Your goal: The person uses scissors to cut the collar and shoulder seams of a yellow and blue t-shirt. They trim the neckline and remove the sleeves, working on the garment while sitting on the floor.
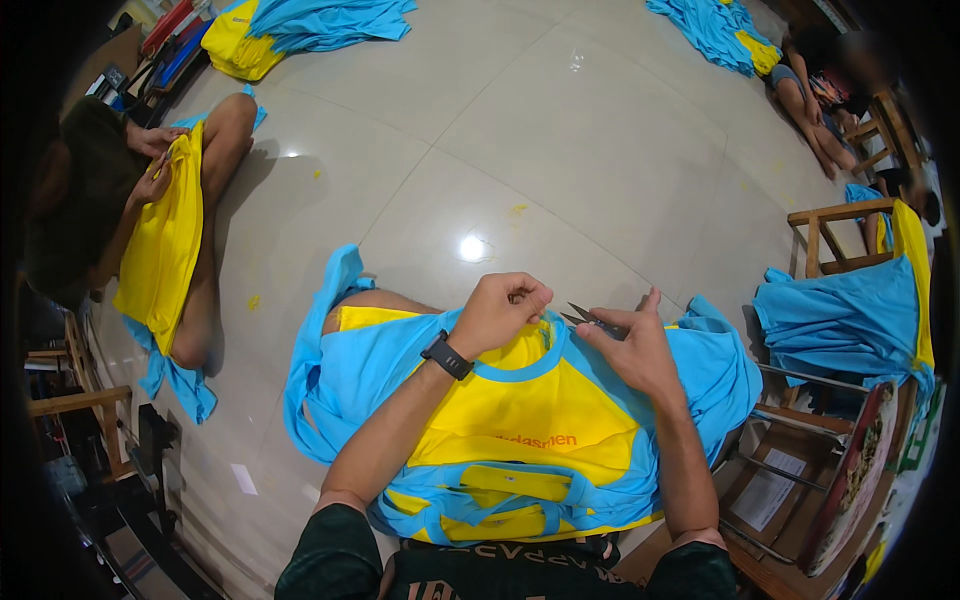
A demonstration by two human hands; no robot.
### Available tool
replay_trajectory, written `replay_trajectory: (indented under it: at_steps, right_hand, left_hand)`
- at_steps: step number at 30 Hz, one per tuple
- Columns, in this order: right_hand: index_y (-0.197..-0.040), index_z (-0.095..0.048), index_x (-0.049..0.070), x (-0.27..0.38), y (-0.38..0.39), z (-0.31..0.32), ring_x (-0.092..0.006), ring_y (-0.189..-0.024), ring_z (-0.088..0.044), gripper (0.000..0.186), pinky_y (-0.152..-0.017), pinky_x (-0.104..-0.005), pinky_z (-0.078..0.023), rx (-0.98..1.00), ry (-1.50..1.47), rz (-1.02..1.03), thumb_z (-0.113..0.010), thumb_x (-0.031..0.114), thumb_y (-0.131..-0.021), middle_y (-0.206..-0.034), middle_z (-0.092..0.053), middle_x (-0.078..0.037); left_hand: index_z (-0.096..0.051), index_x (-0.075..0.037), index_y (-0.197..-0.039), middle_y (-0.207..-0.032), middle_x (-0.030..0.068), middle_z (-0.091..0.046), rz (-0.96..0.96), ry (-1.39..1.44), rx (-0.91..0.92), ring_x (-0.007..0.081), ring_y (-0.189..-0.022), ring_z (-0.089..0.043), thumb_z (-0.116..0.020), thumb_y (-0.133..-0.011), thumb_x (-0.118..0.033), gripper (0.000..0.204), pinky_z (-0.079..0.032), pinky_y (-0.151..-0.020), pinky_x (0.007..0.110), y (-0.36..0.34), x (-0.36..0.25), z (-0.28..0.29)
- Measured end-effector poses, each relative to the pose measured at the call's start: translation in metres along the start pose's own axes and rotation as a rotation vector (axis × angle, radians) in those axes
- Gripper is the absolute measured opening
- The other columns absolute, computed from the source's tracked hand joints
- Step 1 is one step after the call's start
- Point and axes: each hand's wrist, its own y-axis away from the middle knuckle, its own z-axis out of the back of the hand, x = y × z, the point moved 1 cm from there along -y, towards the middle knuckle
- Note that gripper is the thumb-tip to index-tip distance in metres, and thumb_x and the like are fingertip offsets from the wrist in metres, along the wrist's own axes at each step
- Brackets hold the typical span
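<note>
As RH [640, 345] holds snips [597, 322], shirt [510, 402] bears orange txt [556, 440]

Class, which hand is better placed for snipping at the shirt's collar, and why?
Probably the right hand: it holds the dark snips, blades open toward the left hand, whose fingers are closed beside the blue collar.

Yellow shirt [500, 405], blue collar [513, 374], spread; dark scissors [594, 321], blades parted

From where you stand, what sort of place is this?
Probably a garment-finishing workshop: several blue-and-yellow shirts lie about, the right hand holds small scissors, and another person handles yellow fabric.
</note>
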Motion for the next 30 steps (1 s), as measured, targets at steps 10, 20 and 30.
replay_trajectory:
  at_steps: [10, 20, 30]
  right_hand:
    - [-0.100, -0.083, 0.003, 0.010, -0.011, 0.012, -0.0315, -0.089, -0.073, 0.043, -0.121, -0.0656, 0.013, 0.137, 0.020, 0.004, -0.077, 0.044, -0.089, -0.081, -0.078, -0.015]
    - [-0.096, -0.084, 0.005, 0.012, -0.014, 0.006, -0.0276, -0.089, -0.073, 0.039, -0.118, -0.0656, 0.018, 0.198, -0.064, -0.073, -0.076, 0.043, -0.090, -0.079, -0.078, -0.013]
    - [-0.099, -0.083, 0.004, 0.009, -0.009, 0.013, -0.0265, -0.089, -0.074, 0.038, -0.121, -0.0627, 0.015, 0.149, -0.018, 0.000, -0.081, 0.039, -0.085, -0.081, -0.078, -0.012]
  left_hand:
    - [-0.069, 0.001, -0.100, -0.084, 0.0040, -0.070, -0.042, 0.054, 0.071, 0.0102, -0.077, -0.067, -0.070, -0.103, -0.023, 0.025, -0.055, -0.072, 0.026, -0.007, -0.004, 0.005]
    - [-0.068, 0.001, -0.099, -0.085, 0.0049, -0.071, -0.082, 0.078, 0.095, 0.0107, -0.079, -0.066, -0.070, -0.103, -0.022, 0.024, -0.056, -0.074, 0.027, -0.006, -0.003, 0.006]
    - [-0.068, 0.002, -0.098, -0.082, 0.0059, -0.071, -0.089, 0.082, 0.056, 0.0115, -0.076, -0.068, -0.069, -0.102, -0.017, 0.019, -0.057, -0.073, 0.027, -0.005, -0.004, 0.006]
